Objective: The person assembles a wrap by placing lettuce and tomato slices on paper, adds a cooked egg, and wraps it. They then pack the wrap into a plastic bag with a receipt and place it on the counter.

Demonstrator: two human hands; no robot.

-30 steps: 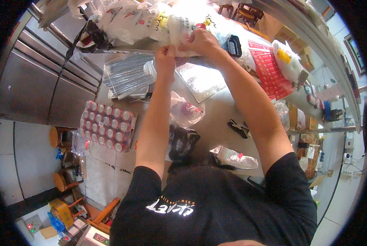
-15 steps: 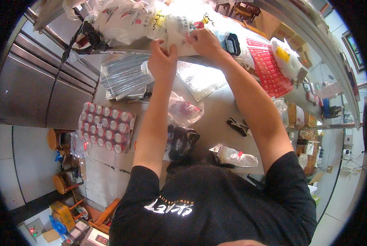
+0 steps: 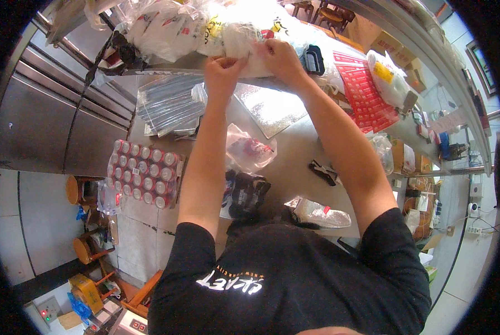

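Note:
Both of my arms reach forward to a row of white plastic bags with coloured print on a raised shelf. My left hand (image 3: 223, 72) is closed, thumb and fingers pinching the near edge of a translucent white plastic bag (image 3: 245, 42). Just to its right, my right hand (image 3: 284, 62) has its fingertips bent together on the same bag. More filled plastic bags (image 3: 174, 33) stand to the left of it. Below my hands, on the metal counter, lie a silver foil sheet (image 3: 272, 109) and a stack of clear-wrapped flat packs (image 3: 169, 103).
A shrink-wrapped tray of cans (image 3: 145, 173) stands at the left. Nearer me are a pinkish plastic bag (image 3: 251, 149), a black package (image 3: 249, 192), a silver foil pouch (image 3: 319, 213) and a black strap-like item (image 3: 323, 172). Red printed sheets (image 3: 361, 89) hang at the right.
My left hand's fingers have closed in and turned toward the bag's edge. The right hand has shifted slightly to the right. The white bag between them has changed shape a little.

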